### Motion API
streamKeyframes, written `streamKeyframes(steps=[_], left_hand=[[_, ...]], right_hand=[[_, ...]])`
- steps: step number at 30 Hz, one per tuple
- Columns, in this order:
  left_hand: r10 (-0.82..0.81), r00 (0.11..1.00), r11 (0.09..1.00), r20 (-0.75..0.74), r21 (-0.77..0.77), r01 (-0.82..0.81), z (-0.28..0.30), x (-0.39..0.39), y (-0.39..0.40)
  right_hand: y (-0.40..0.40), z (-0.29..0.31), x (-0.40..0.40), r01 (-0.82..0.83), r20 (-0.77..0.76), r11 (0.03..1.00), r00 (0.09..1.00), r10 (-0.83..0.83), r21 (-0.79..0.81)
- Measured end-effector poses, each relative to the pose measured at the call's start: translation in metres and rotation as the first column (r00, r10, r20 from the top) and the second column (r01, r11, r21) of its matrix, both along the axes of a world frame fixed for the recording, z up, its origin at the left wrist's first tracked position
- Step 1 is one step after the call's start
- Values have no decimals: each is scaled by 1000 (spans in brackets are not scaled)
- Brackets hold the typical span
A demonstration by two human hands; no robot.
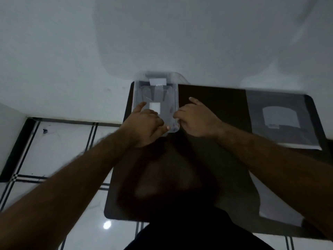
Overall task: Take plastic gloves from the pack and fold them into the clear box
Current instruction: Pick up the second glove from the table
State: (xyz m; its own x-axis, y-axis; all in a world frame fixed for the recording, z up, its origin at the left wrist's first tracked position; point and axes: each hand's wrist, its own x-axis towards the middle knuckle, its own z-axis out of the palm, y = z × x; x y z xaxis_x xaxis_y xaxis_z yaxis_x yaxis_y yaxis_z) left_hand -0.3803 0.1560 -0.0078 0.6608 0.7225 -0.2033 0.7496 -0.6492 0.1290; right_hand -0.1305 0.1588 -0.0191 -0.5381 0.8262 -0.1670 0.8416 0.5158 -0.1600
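Clear box (156, 98): transparent, smooth plastic, white paper-like labels on it. Table (212, 112) beneath it: dark, matt top. Right of the box, the glove pack (281, 120): thin, translucent film, faint sheen. Floor tiles (59, 141) left of the table: white, glossy, reflective.

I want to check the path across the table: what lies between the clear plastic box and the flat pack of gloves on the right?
In the head view, only bare dark tabletop separates the clear plastic box from the flat glove pack.
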Motion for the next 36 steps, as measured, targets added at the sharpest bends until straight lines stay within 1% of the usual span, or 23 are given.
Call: streamKeyframes(steps=[2, 4, 6, 8, 12, 15, 19, 21, 23, 26, 29, 31, 34, 36], left_hand=[[-7, 997, 1000, 78, -12, 8, 5, 26, -35], [-42, 994, 998, 104, -50, 48, 3, 57, -69], [-85, 990, 991, 111, -98, 96, -4, 93, -98], [-119, 984, 981, 130, -141, 137, -17, 130, -126], [-168, 975, 953, 143, -229, 198, -40, 203, -174], [-201, 972, 915, 124, -330, 232, -51, 255, -204], [-190, 975, 865, 111, -451, 220, -67, 308, -241], [-204, 975, 871, 86, -439, 221, -74, 325, -257], [-221, 973, 891, 66, -392, 229, -79, 338, -272], [-250, 967, 920, 53, -297, 254, -85, 351, -292], [-256, 967, 935, 10, -251, 251, -94, 360, -311], [-240, 971, 945, -13, -232, 231, -100, 365, -319], [-208, 978, 956, -7, -214, 202, -104, 372, -327], [-180, 984, 960, 11, -218, 178, -104, 375, -329]], right_hand=[[-44, -7, 36, 6, -31, 999, 1000, -5, 41], [-94, -14, 74, 3, -30, 999, 1000, -1, 46], [-144, -21, 114, 26, -12, 1000, 1000, -26, -3], [-190, -27, 152, 87, 7, 993, 996, -87, -76], [-275, -44, 225, 232, 70, 944, 973, -222, -233], [-329, -58, 272, 352, 54, 894, 935, -351, -276], [-381, -80, 314, 383, 164, 877, 923, -349, -289], [-396, -90, 327, 369, 202, 882, 925, -320, -293], [-408, -99, 334, 352, 195, 901, 931, -309, -253], [-421, -105, 337, 324, 143, 933, 942, -303, -156], [-429, -106, 339, 300, 78, 950, 953, -294, -82], [-433, -105, 339, 284, 50, 956, 958, -281, -70], [-434, -102, 338, 265, 4, 962, 964, -266, -65], [-430, -95, 336, 295, -60, 953, 952, -299, -74]])
